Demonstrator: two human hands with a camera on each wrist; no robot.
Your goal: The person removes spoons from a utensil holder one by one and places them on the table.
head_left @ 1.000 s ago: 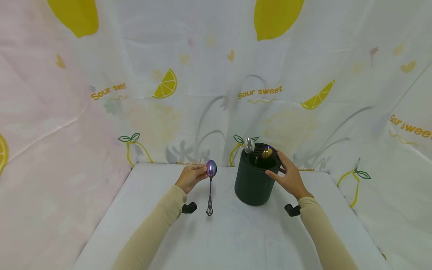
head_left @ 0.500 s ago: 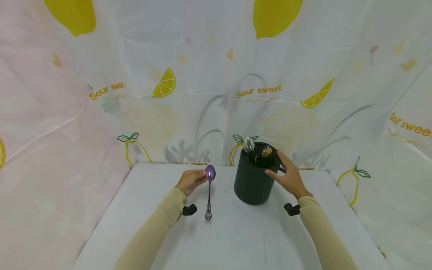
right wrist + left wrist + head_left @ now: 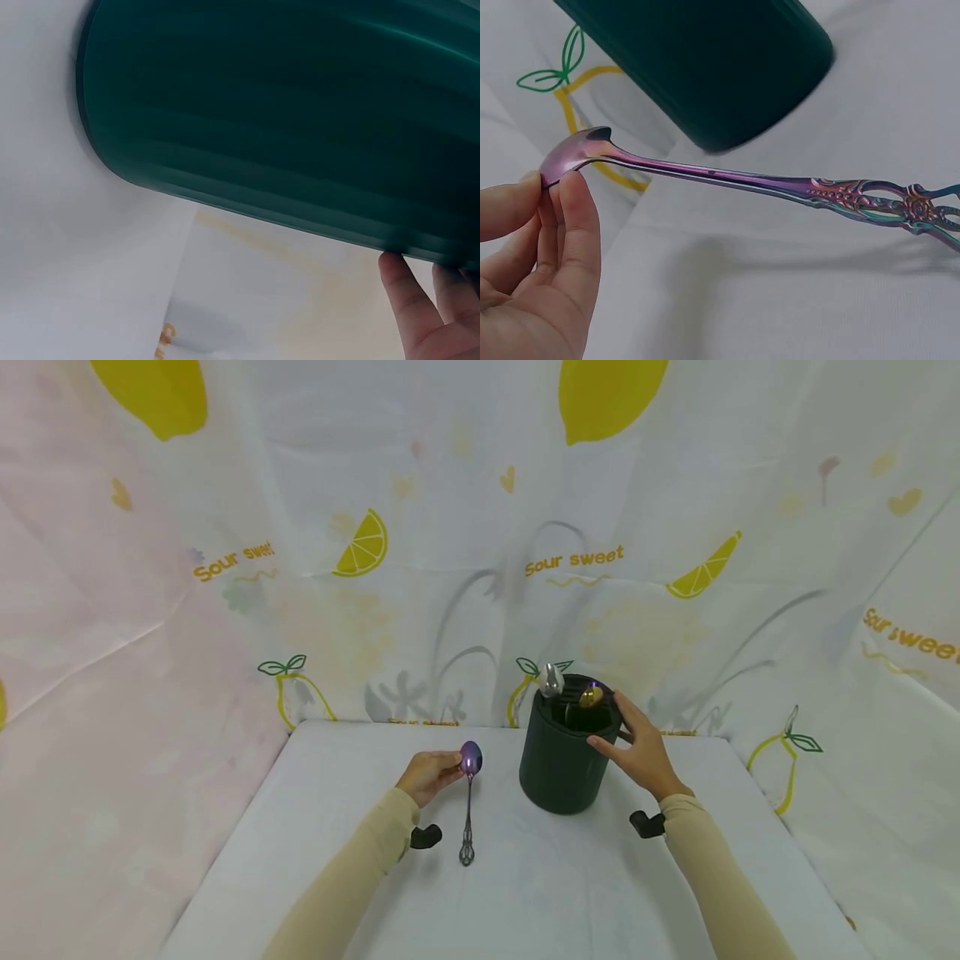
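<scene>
Spoon (image 3: 742, 180) pinched at its bowl in the left grip (image 3: 431, 774), to the left of the dark green holder (image 3: 562, 768).
Thumb and fingertips of the left grip close on the bowl's edge; the purple iridescent spoon hangs apart from the holder, bowl uppermost, its openwork handle pointing down toward the near side of the white worktop (image 3: 525, 893). The right grip (image 3: 643, 760) clasps the holder's right side, thumb at the near rim and fingers against the wall. Inside the holder, a silver utensil (image 3: 551, 681) sticks up at the left and a gold utensil (image 3: 591, 697) at the right. Behind the holder hangs a lemon-print cloth (image 3: 450, 468).
</scene>
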